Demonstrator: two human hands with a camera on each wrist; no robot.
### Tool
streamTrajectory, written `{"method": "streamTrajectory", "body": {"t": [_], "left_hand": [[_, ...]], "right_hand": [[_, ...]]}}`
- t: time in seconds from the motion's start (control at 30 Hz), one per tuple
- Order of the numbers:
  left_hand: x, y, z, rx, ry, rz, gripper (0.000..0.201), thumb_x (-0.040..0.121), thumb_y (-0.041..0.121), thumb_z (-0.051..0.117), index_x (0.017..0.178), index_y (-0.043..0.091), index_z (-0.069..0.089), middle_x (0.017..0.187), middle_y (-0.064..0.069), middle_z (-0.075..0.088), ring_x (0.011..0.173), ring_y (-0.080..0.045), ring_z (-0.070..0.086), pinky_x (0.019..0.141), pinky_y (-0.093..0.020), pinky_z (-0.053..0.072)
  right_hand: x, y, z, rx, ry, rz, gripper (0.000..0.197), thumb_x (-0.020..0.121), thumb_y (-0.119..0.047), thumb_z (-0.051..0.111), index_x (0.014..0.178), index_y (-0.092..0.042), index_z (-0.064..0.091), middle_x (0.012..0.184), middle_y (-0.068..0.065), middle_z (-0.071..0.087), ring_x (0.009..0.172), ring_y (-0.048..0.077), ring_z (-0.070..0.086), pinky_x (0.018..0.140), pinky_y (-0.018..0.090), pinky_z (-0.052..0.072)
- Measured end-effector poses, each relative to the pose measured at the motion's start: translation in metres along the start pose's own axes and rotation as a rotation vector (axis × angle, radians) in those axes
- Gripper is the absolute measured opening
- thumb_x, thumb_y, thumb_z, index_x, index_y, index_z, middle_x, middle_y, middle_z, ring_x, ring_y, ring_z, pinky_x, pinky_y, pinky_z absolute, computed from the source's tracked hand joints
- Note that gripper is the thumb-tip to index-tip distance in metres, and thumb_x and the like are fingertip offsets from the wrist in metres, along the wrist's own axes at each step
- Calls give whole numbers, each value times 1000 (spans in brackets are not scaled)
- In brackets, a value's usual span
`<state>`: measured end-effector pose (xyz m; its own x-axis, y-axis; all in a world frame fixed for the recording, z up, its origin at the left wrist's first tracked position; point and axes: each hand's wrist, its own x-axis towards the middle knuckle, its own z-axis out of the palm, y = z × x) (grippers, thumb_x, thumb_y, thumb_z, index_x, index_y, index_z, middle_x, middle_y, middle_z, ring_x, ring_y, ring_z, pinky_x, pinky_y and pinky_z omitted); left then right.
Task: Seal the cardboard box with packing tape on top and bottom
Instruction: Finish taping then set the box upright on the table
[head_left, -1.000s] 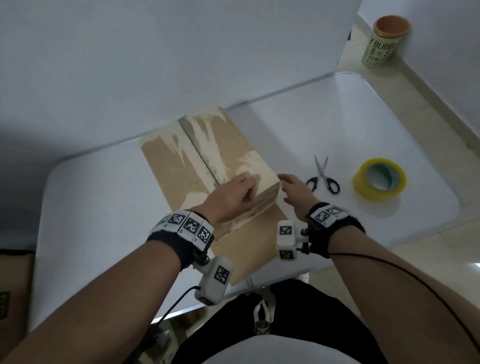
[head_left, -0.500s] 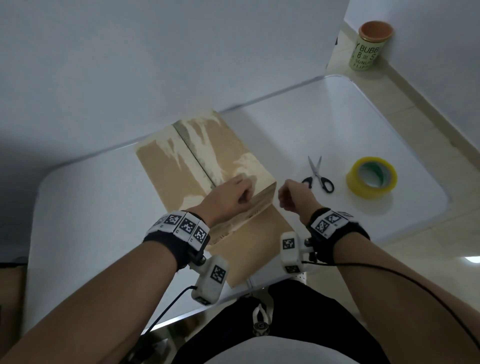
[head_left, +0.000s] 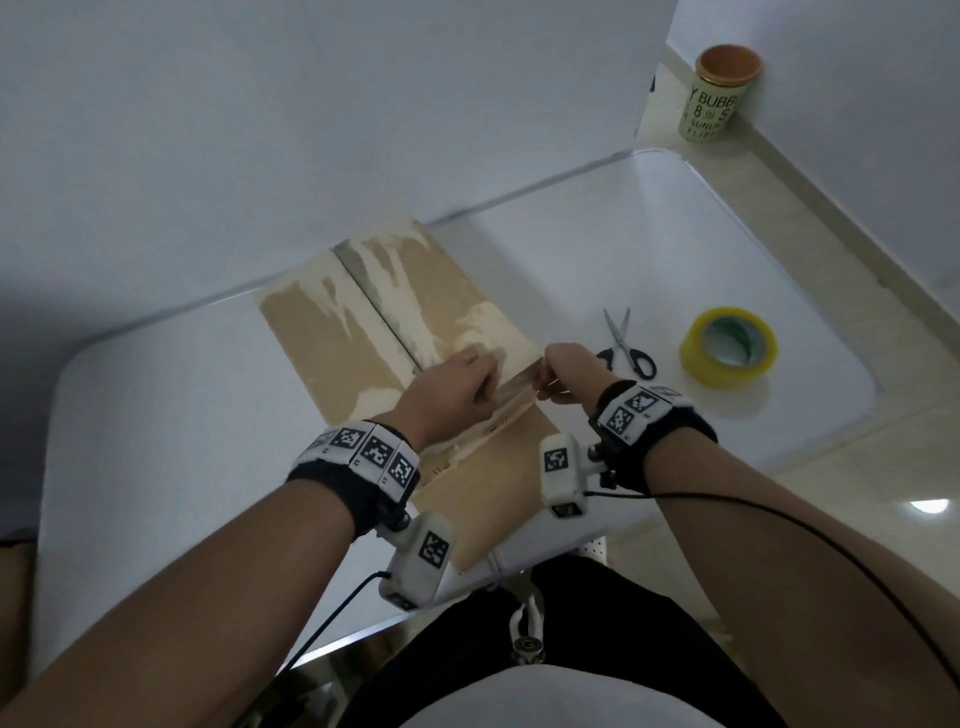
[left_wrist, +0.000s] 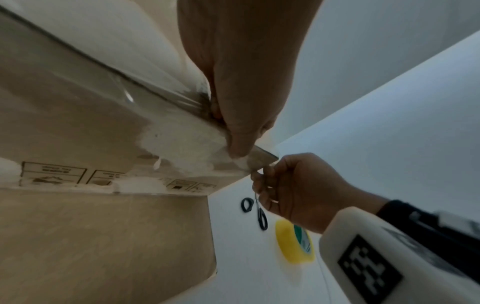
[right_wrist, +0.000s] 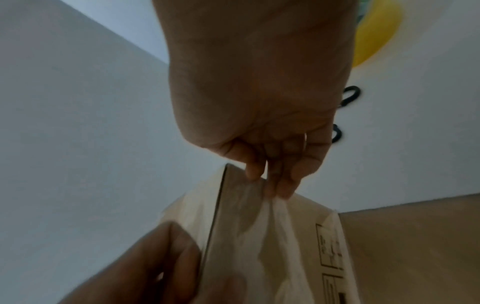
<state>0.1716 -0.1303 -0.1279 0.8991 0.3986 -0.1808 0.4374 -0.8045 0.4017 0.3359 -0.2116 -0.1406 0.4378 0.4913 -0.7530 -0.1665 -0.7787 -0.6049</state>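
Note:
A brown cardboard box (head_left: 332, 332) with torn pale patches stands on the white table (head_left: 156, 415), its top flaps meeting at a middle seam. My left hand (head_left: 488, 395) sits curled on the near top edge and holds down a short clear tape strip (head_left: 517, 391) there. My right hand (head_left: 545, 384) pinches the strip's free end just off the box's near right corner. The left wrist view shows the tape strip (left_wrist: 259, 162) running from my left hand (left_wrist: 239, 144) to my right hand (left_wrist: 262, 174). In the right wrist view my right hand (right_wrist: 270, 183) pulls the tape strip (right_wrist: 259, 216) taut.
A yellow tape roll (head_left: 729, 347) lies flat at the table's right, with black-handled scissors (head_left: 626, 343) between it and the box. A loose box flap (head_left: 498, 493) spreads toward me over the table's front edge. A green can (head_left: 719, 93) stands on the floor by the wall.
My right hand drew back a little from the box corner, then returned and now pinches the tape strip's end. My left hand stayed on the near top edge.

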Motion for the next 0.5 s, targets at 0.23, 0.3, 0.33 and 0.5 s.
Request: {"method": "streamTrajectory", "body": {"t": [0.23,0.3,0.33,0.5], "left_hand": [[0,15,10,173,124,-113,30,92,43,54,85,21,35,89,4,36,65,-17,38,52,-29,21],[-3,13,12,156,146,-98,29,92,42,55,86,20,37,90,4,35,66,-15,38,52,-28,22],[-5,12,14,149,150,-87,28,92,41,55,87,19,38,91,4,36,66,-15,37,53,-28,24],[-6,9,16,95,158,-51,28,92,40,56,86,17,40,90,3,38,63,-15,37,53,-29,29]], "right_hand": [[-7,12,25,-128,37,-526,40,104,-23,27,136,-10,47,132,12,55,120,29,51,102,36,40],[-5,17,30,-102,53,-569,41,104,-24,28,138,-13,47,134,10,56,121,27,52,105,41,40],[-3,20,32,-91,69,-580,41,104,-24,28,139,-13,46,135,9,55,123,26,52,107,41,39],[-2,25,34,-117,144,-605,45,105,-27,27,145,-12,39,147,7,45,135,22,42,115,35,30]]}}
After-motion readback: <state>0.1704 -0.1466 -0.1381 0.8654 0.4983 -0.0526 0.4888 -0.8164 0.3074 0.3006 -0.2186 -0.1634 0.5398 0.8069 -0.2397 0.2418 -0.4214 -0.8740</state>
